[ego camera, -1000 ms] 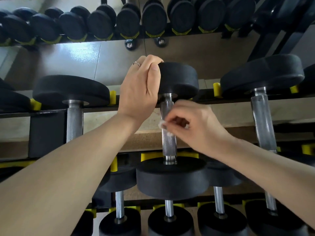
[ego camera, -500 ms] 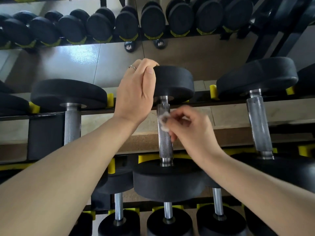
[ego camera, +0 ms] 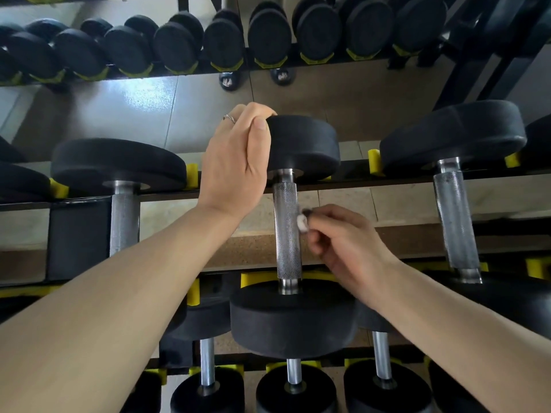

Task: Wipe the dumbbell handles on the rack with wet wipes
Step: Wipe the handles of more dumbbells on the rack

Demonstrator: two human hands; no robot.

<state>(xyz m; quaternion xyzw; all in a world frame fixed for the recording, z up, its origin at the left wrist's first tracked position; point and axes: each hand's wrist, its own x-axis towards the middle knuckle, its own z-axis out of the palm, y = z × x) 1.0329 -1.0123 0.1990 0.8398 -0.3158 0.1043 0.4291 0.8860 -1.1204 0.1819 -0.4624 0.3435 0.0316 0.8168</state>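
A black dumbbell lies on the rack in the middle of the view, its knurled steel handle (ego camera: 286, 231) running from a far head (ego camera: 304, 144) to a near head (ego camera: 293, 318). My left hand (ego camera: 235, 162) grips the left edge of the far head; a ring sits on one finger. My right hand (ego camera: 347, 248) pinches a small wadded white wet wipe (ego camera: 302, 223) against the right side of the handle, about halfway along it.
Neighbouring dumbbells lie on the same tier, one with its handle at left (ego camera: 123, 216) and one at right (ego camera: 454, 222). Yellow cradles (ego camera: 375, 162) mark the rack rails. A lower tier of smaller dumbbells (ego camera: 293, 389) sits below. A mirror behind reflects a dumbbell row (ego camera: 223, 40).
My right hand and the wipe have shifted from the handle's left front face to its right side, leaving most of the knurling uncovered. My left hand has stayed on the far head.
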